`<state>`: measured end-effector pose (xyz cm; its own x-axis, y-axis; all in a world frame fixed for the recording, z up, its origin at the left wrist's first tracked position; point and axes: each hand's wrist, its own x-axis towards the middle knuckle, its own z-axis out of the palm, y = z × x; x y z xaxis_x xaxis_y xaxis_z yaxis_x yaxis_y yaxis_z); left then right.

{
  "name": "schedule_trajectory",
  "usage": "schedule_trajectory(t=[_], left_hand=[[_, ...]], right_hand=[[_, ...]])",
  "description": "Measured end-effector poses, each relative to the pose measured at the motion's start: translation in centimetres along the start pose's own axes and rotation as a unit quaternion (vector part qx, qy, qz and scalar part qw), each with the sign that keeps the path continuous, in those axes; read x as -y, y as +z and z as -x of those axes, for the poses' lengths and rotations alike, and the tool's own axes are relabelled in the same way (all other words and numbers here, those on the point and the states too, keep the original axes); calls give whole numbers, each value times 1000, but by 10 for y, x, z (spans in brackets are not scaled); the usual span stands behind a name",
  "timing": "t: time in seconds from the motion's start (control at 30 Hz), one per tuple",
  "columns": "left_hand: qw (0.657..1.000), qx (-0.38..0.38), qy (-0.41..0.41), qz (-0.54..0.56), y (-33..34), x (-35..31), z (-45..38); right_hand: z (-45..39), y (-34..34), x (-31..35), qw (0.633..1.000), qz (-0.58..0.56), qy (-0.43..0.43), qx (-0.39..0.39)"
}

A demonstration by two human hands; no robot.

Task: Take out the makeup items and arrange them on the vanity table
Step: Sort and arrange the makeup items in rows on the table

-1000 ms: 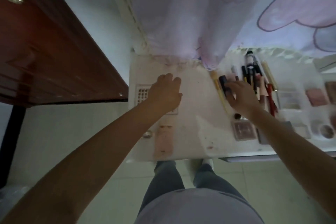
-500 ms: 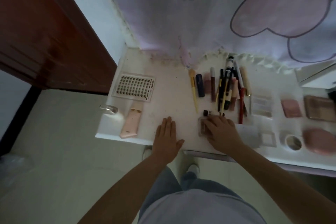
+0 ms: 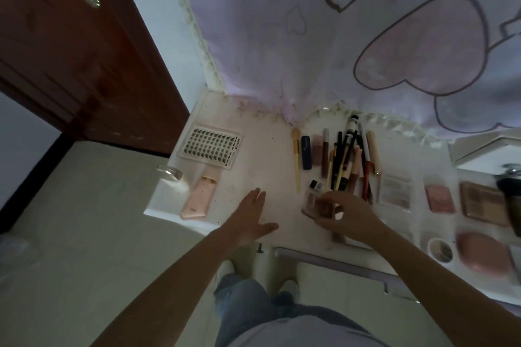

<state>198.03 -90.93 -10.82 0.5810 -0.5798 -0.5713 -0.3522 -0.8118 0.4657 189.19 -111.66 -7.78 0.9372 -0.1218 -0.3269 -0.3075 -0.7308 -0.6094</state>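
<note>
Just one view here, a wide-angle head cam looking steeply down from above at the vanity table (image 3: pixel 270 166). It sits close, both forearms reaching in from the bottom edge

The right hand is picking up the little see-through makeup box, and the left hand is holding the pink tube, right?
Not quite. In the head view, the left hand holds nothing: it lies flat and open on the table, apart from the pink tube, which lies by the left edge. The right hand does pinch the little see-through makeup box.
</note>
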Motion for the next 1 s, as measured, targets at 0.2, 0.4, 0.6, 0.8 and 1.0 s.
schedule_trajectory(t=[0.2, 0.4, 0.6, 0.8, 1.0], left_hand=[[924, -40, 142, 352, -49, -43, 22], [870, -67, 204, 444, -60, -57, 33], [802, -55, 182, 566, -60, -58, 40], [707, 18, 162, 688, -62, -54, 45], [654, -13, 140, 743, -62, -56, 52]], right_hand=[[14, -46, 41, 993, -99, -61, 8], [26, -65, 66, 984, -129, -121, -10], [30, -61, 73, 981, -108, -159, 2], [28, -67, 78, 978, -42, -204, 23], [26, -70, 84, 982, -20, -186, 1]])
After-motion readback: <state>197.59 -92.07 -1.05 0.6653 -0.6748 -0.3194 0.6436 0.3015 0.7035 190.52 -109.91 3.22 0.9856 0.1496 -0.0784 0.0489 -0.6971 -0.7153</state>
